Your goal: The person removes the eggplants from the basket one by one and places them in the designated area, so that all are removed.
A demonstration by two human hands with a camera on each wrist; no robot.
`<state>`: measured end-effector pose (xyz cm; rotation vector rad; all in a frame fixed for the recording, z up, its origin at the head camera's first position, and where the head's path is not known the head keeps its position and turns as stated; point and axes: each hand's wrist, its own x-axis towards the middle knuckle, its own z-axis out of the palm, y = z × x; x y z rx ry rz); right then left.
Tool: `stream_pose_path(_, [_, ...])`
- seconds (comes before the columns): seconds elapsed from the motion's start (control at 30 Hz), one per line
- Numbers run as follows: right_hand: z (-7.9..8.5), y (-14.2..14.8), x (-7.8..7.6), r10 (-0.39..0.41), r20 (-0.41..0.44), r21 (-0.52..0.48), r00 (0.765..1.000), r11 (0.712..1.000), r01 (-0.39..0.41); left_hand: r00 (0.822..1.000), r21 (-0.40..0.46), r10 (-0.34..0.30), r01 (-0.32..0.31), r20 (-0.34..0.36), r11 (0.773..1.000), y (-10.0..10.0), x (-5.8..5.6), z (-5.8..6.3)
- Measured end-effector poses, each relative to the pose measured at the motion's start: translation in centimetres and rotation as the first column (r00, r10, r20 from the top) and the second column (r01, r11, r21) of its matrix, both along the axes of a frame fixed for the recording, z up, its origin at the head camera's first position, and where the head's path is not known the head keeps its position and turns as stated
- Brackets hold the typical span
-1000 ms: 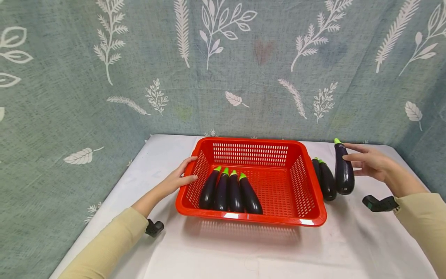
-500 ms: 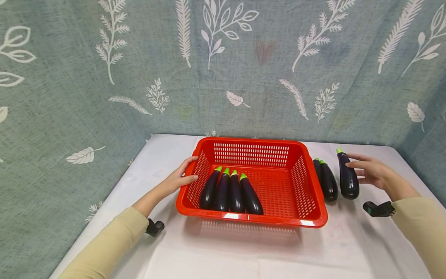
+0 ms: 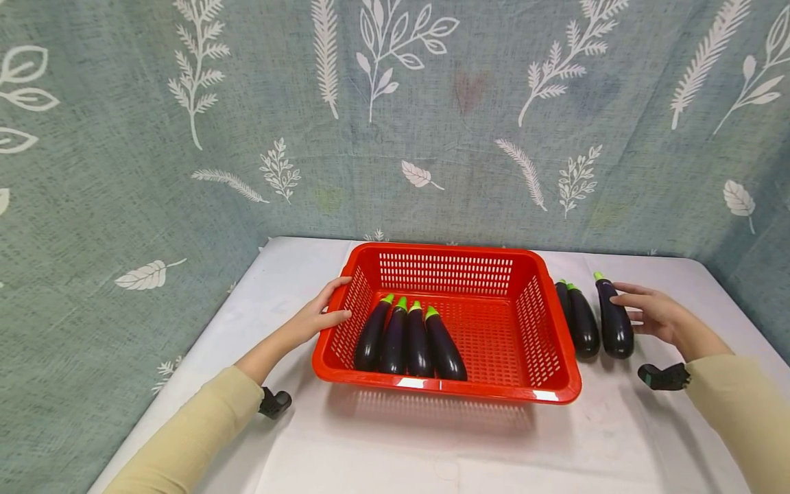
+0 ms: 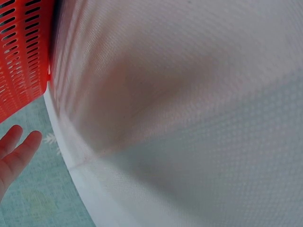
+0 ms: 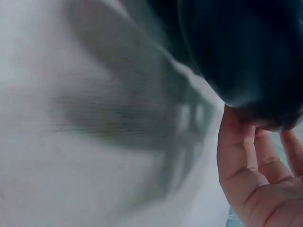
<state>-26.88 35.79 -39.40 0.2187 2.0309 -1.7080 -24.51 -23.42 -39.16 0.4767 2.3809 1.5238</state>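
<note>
A red plastic basket (image 3: 441,389) stands in the middle of the white table, with several dark purple eggplants (image 3: 391,339) lying side by side in its left half. My left hand (image 3: 311,315) touches the basket's left rim with spread, fairly straight fingers. To the right of the basket, my right hand (image 3: 657,315) holds an eggplant (image 3: 616,326) from its right side, thumb and fingers about it. That eggplant points its green stem away from me; the right wrist view shows its rounded end (image 5: 251,71) close up. Whether it touches the table is unclear.
Against the basket's right outer wall lie two more eggplants (image 3: 583,326), one partly hidden by the rim. Grey-green leaf-patterned cloth (image 3: 432,137) hangs behind and along both sides. The white tabletop (image 3: 457,449) extends in front of the basket.
My right hand has lowered the held eggplant towards the table beside the other two, first slightly right, then slightly left. The left hand and basket stay put.
</note>
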Motion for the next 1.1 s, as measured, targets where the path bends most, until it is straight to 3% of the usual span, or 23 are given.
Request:
stream_pose_path(0.43, [-1.6, -0.2, 0.4, 0.0, -0.124, 0.159, 0.992, 0.987, 0.019, 1.0, 0.006, -0.007, 0.007, -0.007, 1.0, -0.1, 0.1, 0.0])
stream_pose_path(0.77, [-1.9, -0.5, 0.5, 0.049, -0.14, 0.323, 0.989, 0.946, -0.001, 1.0, 0.015, -0.009, 0.009, -0.009, 1.0, -0.1, 0.2, 0.2])
stream_pose_path(1.1, [-2.0, -0.8, 0.6, 0.072, -0.147, 0.346, 0.987, 0.938, -0.017, 1.0, 0.005, -0.007, 0.007, -0.016, 1.0, 0.0, 0.1, 0.1])
